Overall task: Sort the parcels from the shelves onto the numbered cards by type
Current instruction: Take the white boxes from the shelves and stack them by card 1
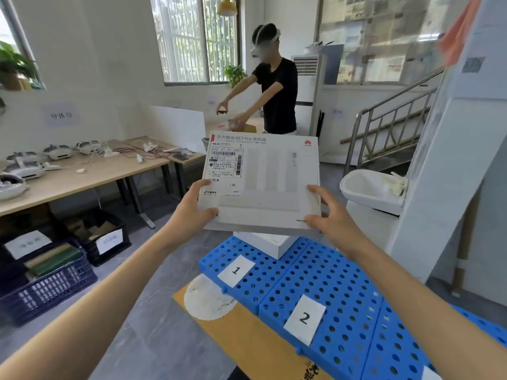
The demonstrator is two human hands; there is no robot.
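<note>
Head view: a flat white parcel box (pixel 263 185) with a shipping label is held in the air above a blue perforated platform (pixel 332 281). The left hand (pixel 192 212) grips its near left corner and the right hand (pixel 333 216) its near right corner, fingers (pixel 314 188) curled over the edges. Under it a smaller white box (pixel 263 244) rests on the platform beyond card 1 (pixel 236 270). Card 2 (pixel 304 319) lies nearer. A wooden counter (pixel 82 179) stands at left.

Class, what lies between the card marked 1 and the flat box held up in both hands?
In the head view, a smaller white box rests on the blue perforated platform there, past card 1 and partly hidden under the held box.
</note>
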